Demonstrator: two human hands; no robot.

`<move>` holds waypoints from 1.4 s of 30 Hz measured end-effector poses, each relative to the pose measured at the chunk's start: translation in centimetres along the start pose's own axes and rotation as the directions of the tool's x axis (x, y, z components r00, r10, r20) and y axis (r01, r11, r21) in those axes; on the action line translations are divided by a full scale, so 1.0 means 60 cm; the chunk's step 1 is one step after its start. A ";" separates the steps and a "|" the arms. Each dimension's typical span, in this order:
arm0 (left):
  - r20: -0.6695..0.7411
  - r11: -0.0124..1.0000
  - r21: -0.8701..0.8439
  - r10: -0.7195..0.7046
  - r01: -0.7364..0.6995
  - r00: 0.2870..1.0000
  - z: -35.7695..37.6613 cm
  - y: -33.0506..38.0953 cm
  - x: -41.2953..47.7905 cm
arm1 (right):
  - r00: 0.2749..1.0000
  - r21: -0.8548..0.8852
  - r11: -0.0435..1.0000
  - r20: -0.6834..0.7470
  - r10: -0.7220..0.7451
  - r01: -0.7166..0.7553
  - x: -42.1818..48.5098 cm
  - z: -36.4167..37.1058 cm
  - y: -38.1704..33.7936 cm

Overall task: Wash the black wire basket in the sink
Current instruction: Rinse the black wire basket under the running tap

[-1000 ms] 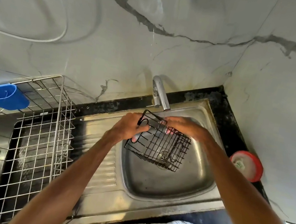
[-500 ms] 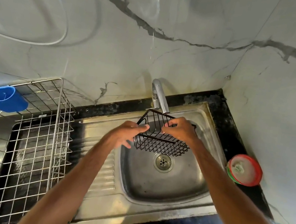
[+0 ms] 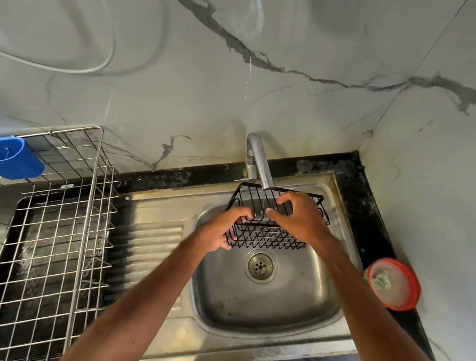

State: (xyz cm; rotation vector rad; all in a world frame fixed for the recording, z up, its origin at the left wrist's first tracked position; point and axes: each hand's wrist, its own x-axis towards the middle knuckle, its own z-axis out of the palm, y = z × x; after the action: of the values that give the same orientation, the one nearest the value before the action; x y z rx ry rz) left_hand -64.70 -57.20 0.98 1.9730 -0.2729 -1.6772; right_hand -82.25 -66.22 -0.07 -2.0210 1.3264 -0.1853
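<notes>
A black wire basket [image 3: 265,238] is held over the steel sink [image 3: 318,314], right under the spout of the chrome tap [image 3: 259,165]. My left hand [image 3: 221,230] grips its near left corner. My right hand [image 3: 302,218] lies over the basket's top, with thumb and fingers curled on its wires. The basket's open side faces up toward the spout. The drain [image 3: 260,265] shows just below it. I cannot make out any running water.
A steel wire dish rack [image 3: 46,243] stands on the left with a blue plastic cup [image 3: 0,156] hung on its rim. A red-rimmed round tub [image 3: 393,283] sits on the black counter at the right. Marble walls close the corner.
The basket has been turned from a tilted, bottom-down pose to upright and raised to the tap spout. Both hands have shifted their hold on it.
</notes>
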 end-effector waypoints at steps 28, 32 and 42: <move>0.098 0.932 0.321 -0.211 0.170 0.973 0.022 -0.013 -0.003 | 0.945 0.069 0.988 0.288 -0.153 0.139 -0.053 0.070 -0.021; 0.070 0.956 0.261 -0.160 0.137 0.985 0.005 -0.008 -0.014 | 0.947 0.030 0.987 0.278 -0.162 0.160 -0.030 0.053 -0.009; -0.014 0.966 0.242 -0.093 0.093 0.996 -0.040 -0.013 -0.015 | 0.946 0.013 0.981 0.261 -0.191 0.194 -0.032 0.081 -0.034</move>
State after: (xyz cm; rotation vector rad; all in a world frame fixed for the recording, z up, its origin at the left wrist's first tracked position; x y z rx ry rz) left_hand -62.73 -55.52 1.54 2.1953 -0.4073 -1.7716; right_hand -79.35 -61.84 -1.94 -2.1022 0.9689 0.0030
